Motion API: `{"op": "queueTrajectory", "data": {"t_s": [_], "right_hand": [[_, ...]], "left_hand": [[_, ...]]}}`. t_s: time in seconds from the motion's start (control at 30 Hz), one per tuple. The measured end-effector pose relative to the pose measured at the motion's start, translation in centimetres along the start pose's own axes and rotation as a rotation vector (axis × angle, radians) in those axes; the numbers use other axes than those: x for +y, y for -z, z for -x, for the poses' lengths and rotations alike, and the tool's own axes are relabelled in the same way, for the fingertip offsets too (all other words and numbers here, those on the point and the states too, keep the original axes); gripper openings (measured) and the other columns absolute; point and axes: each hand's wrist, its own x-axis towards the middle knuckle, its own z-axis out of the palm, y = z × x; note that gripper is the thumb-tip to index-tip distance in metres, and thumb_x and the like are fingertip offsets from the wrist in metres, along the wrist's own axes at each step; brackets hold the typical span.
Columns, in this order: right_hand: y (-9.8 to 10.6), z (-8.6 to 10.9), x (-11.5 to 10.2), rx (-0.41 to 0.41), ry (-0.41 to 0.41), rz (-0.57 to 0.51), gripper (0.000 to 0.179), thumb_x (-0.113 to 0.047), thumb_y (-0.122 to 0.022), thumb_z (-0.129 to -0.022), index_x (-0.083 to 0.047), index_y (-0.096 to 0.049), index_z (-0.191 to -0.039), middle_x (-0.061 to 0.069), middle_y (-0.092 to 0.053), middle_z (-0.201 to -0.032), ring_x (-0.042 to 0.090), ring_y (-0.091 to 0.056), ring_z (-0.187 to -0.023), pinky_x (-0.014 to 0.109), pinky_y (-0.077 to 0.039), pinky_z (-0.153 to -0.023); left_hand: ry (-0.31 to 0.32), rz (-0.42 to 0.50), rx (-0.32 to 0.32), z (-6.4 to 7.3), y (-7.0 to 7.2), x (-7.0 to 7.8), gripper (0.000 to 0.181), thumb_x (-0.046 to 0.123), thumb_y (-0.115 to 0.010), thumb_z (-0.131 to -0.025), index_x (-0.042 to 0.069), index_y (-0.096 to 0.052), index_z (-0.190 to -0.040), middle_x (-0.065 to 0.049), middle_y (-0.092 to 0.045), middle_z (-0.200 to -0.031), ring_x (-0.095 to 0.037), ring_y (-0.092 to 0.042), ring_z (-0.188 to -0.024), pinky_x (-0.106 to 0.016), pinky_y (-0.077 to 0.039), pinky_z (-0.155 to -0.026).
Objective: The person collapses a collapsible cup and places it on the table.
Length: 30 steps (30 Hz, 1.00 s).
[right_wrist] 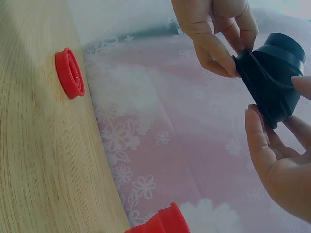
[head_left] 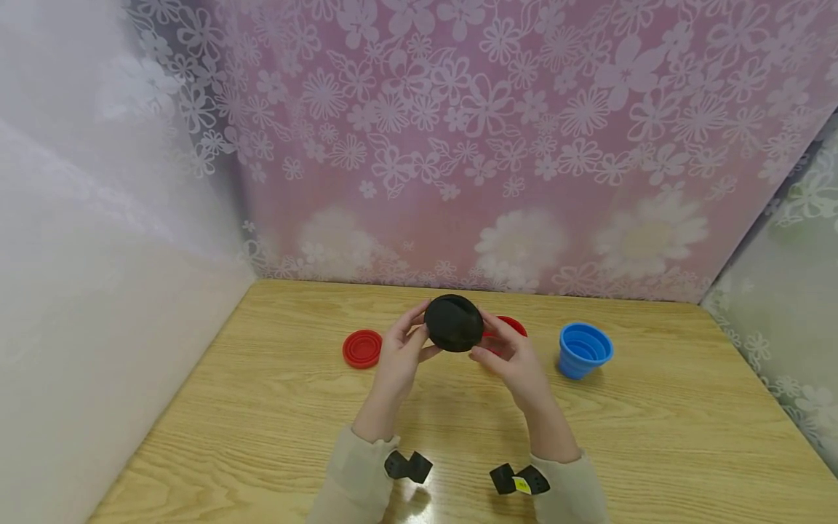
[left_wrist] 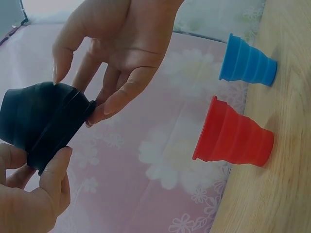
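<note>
A black collapsible cup [head_left: 453, 324] is held up over the table between both hands. My left hand [head_left: 401, 356] pinches its rim on one side, thumb and fingertips on the edge. On the other side, my right hand [head_left: 513, 356] grips it by the rim and wall. Both wrist views show the black cup [left_wrist: 43, 121] tilted, its wall partly folded and uneven, with a narrower base end [right_wrist: 284, 46]. Behind the right hand stands an expanded red cup [left_wrist: 235, 133], mostly covered in the head view.
A flattened red collapsible cup [head_left: 362, 349] lies on the wooden table [head_left: 275, 407] left of the hands. An expanded blue cup [head_left: 585, 351] stands upright at the right. Flowered pink curtain [head_left: 419, 145] hangs behind the table, with pale sheets at both sides.
</note>
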Motion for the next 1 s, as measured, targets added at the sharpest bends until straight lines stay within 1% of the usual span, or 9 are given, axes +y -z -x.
{"op": "queueTrajectory", "data": {"t_s": [0.1,0.27,0.37,0.43,0.57,0.67,0.73,0.8,1.0], "right_hand": [[0.04,-0.05,0.12,-0.02,-0.006,0.014,0.059,0.004,-0.06,-0.08,0.001,-0.035,-0.133,0.003,-0.053,-0.108,0.026,-0.055,-0.088,0.03,-0.05,-0.071],[-0.03,-0.06,0.11,0.01,-0.021,0.003,0.06,0.007,-0.061,-0.079,0.003,-0.035,-0.133,0.003,-0.054,-0.108,0.02,-0.057,-0.088,0.028,-0.05,-0.071],[-0.13,-0.04,-0.01,0.059,-0.037,-0.007,0.056,0.009,-0.061,-0.078,0.005,-0.039,-0.129,0.003,-0.054,-0.106,0.016,-0.057,-0.088,0.026,-0.05,-0.071],[-0.23,-0.05,-0.12,0.109,-0.045,-0.01,0.051,0.01,-0.06,-0.077,0.008,-0.042,-0.125,0.001,-0.055,-0.104,0.013,-0.057,-0.088,0.024,-0.049,-0.072],[-0.42,-0.13,-0.27,0.208,-0.056,-0.025,0.041,0.011,-0.059,-0.077,0.011,-0.047,-0.117,-0.003,-0.057,-0.099,0.01,-0.057,-0.087,0.022,-0.048,-0.075],[-0.49,-0.16,-0.23,0.248,-0.046,-0.044,0.035,0.009,-0.06,-0.078,0.011,-0.051,-0.111,-0.004,-0.059,-0.097,0.011,-0.057,-0.088,0.022,-0.048,-0.076],[-0.49,-0.13,-0.18,0.261,-0.034,-0.056,0.031,0.008,-0.06,-0.079,0.011,-0.052,-0.109,-0.003,-0.059,-0.097,0.012,-0.057,-0.089,0.023,-0.048,-0.077],[-0.43,-0.1,-0.1,0.272,-0.028,-0.066,0.03,0.007,-0.06,-0.08,0.011,-0.053,-0.108,-0.002,-0.06,-0.097,0.013,-0.057,-0.088,0.023,-0.048,-0.077],[-0.42,-0.16,-0.05,0.347,-0.075,-0.088,0.028,0.007,-0.057,-0.082,0.013,-0.053,-0.108,-0.001,-0.061,-0.092,0.013,-0.058,-0.083,0.024,-0.049,-0.074]], "left_hand": [[0.001,0.004,-0.001,0.02,-0.05,0.02,0.038,-0.001,-0.042,-0.091,0.001,-0.044,-0.129,-0.012,-0.048,-0.105,-0.018,-0.058,-0.089,-0.037,-0.049,-0.075],[0.003,0.006,-0.002,0.0,-0.05,-0.03,0.037,-0.003,-0.04,-0.091,0.0,-0.046,-0.127,-0.013,-0.048,-0.108,-0.021,-0.057,-0.092,-0.037,-0.049,-0.074],[-0.001,0.005,0.007,-0.02,-0.04,-0.07,0.035,-0.001,-0.041,-0.09,0.0,-0.049,-0.124,-0.012,-0.049,-0.112,-0.022,-0.055,-0.096,-0.037,-0.05,-0.074],[0.0,0.011,0.022,-0.03,-0.04,-0.09,0.032,0.002,-0.043,-0.091,0.0,-0.051,-0.121,-0.012,-0.051,-0.111,-0.022,-0.055,-0.097,-0.036,-0.05,-0.074],[0.007,0.024,0.056,-0.03,0.0,-0.08,0.024,0.009,-0.051,-0.09,-0.001,-0.056,-0.111,-0.01,-0.055,-0.103,-0.02,-0.055,-0.093,-0.034,-0.05,-0.072],[0.008,0.024,0.065,0.01,0.06,-0.05,0.017,0.012,-0.056,-0.087,0.001,-0.056,-0.101,-0.008,-0.055,-0.096,-0.018,-0.055,-0.086,-0.034,-0.051,-0.07],[0.006,0.021,0.056,-0.01,0.1,-0.07,0.013,0.012,-0.057,-0.087,0.002,-0.054,-0.095,-0.007,-0.054,-0.093,-0.016,-0.056,-0.082,-0.033,-0.052,-0.067],[0.009,0.028,0.035,-0.02,0.12,-0.1,0.012,0.011,-0.057,-0.086,0.001,-0.052,-0.091,-0.007,-0.052,-0.09,-0.016,-0.057,-0.08,-0.034,-0.052,-0.066],[0.036,0.009,-0.016,-0.02,0.05,-0.2,0.008,0.006,-0.056,-0.086,0.002,-0.051,-0.082,-0.009,-0.051,-0.085,-0.017,-0.059,-0.079,-0.037,-0.052,-0.065]]}}
